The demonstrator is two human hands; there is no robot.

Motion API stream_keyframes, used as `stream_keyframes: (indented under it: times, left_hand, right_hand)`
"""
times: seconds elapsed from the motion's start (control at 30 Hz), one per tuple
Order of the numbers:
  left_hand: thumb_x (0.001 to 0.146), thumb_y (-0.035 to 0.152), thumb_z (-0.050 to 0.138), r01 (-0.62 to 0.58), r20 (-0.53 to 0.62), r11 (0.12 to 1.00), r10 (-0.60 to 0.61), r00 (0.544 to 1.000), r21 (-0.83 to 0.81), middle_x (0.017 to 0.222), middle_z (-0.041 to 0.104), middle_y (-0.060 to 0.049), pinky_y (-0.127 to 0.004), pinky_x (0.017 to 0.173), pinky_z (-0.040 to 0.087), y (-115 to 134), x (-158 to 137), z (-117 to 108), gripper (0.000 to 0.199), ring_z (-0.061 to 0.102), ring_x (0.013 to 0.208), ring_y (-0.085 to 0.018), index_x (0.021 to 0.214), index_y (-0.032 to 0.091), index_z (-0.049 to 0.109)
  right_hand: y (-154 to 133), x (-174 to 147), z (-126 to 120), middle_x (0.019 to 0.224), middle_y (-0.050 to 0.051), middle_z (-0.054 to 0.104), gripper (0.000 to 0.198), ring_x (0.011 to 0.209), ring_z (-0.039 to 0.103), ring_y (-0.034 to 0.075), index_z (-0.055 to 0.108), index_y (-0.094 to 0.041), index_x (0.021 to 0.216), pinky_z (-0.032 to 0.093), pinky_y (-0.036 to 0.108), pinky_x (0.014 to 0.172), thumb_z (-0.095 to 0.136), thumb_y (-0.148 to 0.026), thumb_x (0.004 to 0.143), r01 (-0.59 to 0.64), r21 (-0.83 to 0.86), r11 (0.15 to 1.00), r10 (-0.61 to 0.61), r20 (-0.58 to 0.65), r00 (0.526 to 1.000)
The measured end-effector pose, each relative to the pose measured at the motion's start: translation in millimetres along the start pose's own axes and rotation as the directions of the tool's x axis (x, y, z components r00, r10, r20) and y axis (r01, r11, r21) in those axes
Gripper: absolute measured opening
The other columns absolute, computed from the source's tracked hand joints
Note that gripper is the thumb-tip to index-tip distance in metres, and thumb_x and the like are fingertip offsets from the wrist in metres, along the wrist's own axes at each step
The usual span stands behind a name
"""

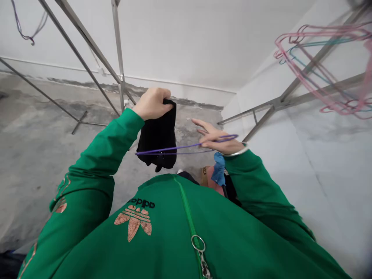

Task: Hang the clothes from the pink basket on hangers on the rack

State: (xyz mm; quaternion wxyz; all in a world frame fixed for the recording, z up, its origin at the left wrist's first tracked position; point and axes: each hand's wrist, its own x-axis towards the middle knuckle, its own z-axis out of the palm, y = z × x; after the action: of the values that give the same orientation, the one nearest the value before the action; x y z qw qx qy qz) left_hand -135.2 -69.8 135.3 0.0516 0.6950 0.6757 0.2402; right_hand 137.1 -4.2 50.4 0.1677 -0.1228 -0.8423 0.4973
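My left hand point(154, 104) pinches the top edge of a black garment point(159, 133), which hangs down folded in front of my chest. What kind of garment it is, I cannot tell. A thin purple clothes hanger point(186, 147) is held by my right hand point(219, 140), its wire lying across the palm and fingers while some fingertips stretch forward. Seen nearly edge-on, the hanger reaches left across the lower part of the black cloth. Whether the two touch is unclear.
Metal rack frames stand at left point(87, 38) and right point(266, 106). Pink hangers point(308, 75) and teal ones hang on the right; purple hangers point(27, 37) hang upper left. Below my right forearm are a blue wrapped thing point(219, 169) and a cardboard box point(204, 177).
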Motion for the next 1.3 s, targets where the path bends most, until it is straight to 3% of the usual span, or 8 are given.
stream_keyframes:
  times: [0.13, 0.23, 0.4, 0.5, 0.6, 0.83, 1.07, 1.3]
  left_hand:
    - [0.075, 0.020, 0.059, -0.008, -0.032, 0.999, 0.009, 0.999, 0.046, 0.068, 0.047, -0.002, -0.030, 0.067, 0.036, 23, -6, 5, 0.024, 0.047, 0.072, -0.015, 0.060, 0.020, 0.040]
    - [0.072, 0.016, 0.062, -0.012, -0.181, 0.997, 0.026, 0.983, 0.074, 0.086, 0.053, -0.007, -0.032, 0.074, 0.040, 17, -8, 9, 0.024, 0.050, 0.082, -0.018, 0.061, 0.020, 0.041]
    - [0.077, 0.020, 0.059, 0.176, -0.365, 0.984, -0.166, 0.916, -0.007, 0.076, 0.052, -0.006, -0.035, 0.079, 0.042, -26, -2, 10, 0.020, 0.052, 0.087, -0.021, 0.062, 0.020, 0.045]
    - [0.081, 0.023, 0.053, 0.289, -0.315, 0.954, -0.300, 0.900, -0.081, 0.064, 0.048, -0.003, -0.032, 0.075, 0.041, -33, 5, 12, 0.018, 0.053, 0.080, -0.019, 0.064, 0.018, 0.048]
    - [0.079, 0.022, 0.054, 0.327, -0.248, 0.940, -0.341, 0.907, -0.094, 0.060, 0.045, -0.002, -0.030, 0.072, 0.040, -12, 15, 20, 0.016, 0.051, 0.078, -0.017, 0.064, 0.017, 0.051]
    - [0.075, 0.019, 0.053, 0.208, -0.012, 0.977, -0.208, 0.978, -0.038, 0.059, 0.041, -0.001, -0.029, 0.067, 0.037, 42, 36, 59, 0.014, 0.049, 0.074, -0.016, 0.061, 0.017, 0.049]
    - [0.062, 0.011, 0.056, 0.026, 0.139, 0.974, -0.058, 0.989, 0.227, 0.078, 0.047, -0.005, -0.033, 0.078, 0.038, -40, 23, 57, 0.019, 0.044, 0.086, -0.019, 0.056, 0.020, 0.042]
    - [0.064, 0.019, 0.060, 0.189, 0.333, 0.960, -0.250, 0.909, 0.206, 0.063, 0.050, -0.001, -0.028, 0.071, 0.038, -95, -2, 83, 0.011, 0.050, 0.075, -0.018, 0.061, 0.020, 0.050]
  right_hand:
    - [6, 63, 46, 0.133, 0.008, 0.050, 0.028, 0.127, 0.045, 0.025, 0.072, -0.019, 0.083, 0.038, 0.046, 0.111, 0.064, -0.046, 0.081, 0.062, -0.101, 0.993, -0.060, 0.021, 0.998]
    - [13, 86, 64, 0.114, 0.007, 0.057, 0.021, 0.116, 0.052, 0.023, 0.071, -0.019, 0.084, 0.040, 0.046, 0.109, 0.060, -0.037, 0.084, 0.070, -0.168, 0.983, -0.072, -0.007, 0.997]
    - [-2, 75, 60, 0.139, 0.004, 0.043, 0.016, 0.134, 0.036, 0.029, 0.068, -0.019, 0.074, 0.028, 0.051, 0.117, 0.061, -0.032, 0.082, 0.142, -0.321, 0.936, -0.240, -0.290, 0.926]
    - [-10, 60, 54, 0.147, 0.005, 0.033, 0.020, 0.135, 0.036, 0.029, 0.068, -0.018, 0.079, 0.033, 0.050, 0.115, 0.061, -0.036, 0.084, 0.193, -0.281, 0.940, -0.263, -0.241, 0.934]
    - [-3, 57, 53, 0.143, 0.007, 0.038, 0.022, 0.135, 0.038, 0.027, 0.067, -0.017, 0.083, 0.037, 0.047, 0.112, 0.061, -0.038, 0.084, 0.116, -0.161, 0.980, -0.143, -0.172, 0.975]
    - [50, 84, 59, 0.100, 0.006, 0.062, 0.020, 0.100, 0.056, 0.019, 0.065, -0.016, 0.082, 0.049, 0.036, 0.093, 0.058, -0.035, 0.084, 0.014, -0.030, 0.999, -0.020, -0.206, 0.978]
    - [74, 73, 5, 0.072, 0.001, 0.062, 0.026, 0.074, 0.056, 0.013, 0.064, -0.015, 0.070, 0.048, 0.027, 0.073, 0.061, -0.038, 0.083, 0.024, -0.059, 0.998, -0.025, -0.019, 1.000]
    - [105, 78, -49, 0.069, -0.002, 0.061, 0.036, 0.072, 0.058, 0.008, 0.066, -0.009, 0.072, 0.048, 0.025, 0.072, 0.064, -0.045, 0.081, -0.013, 0.048, 0.999, 0.010, 0.049, 0.999]
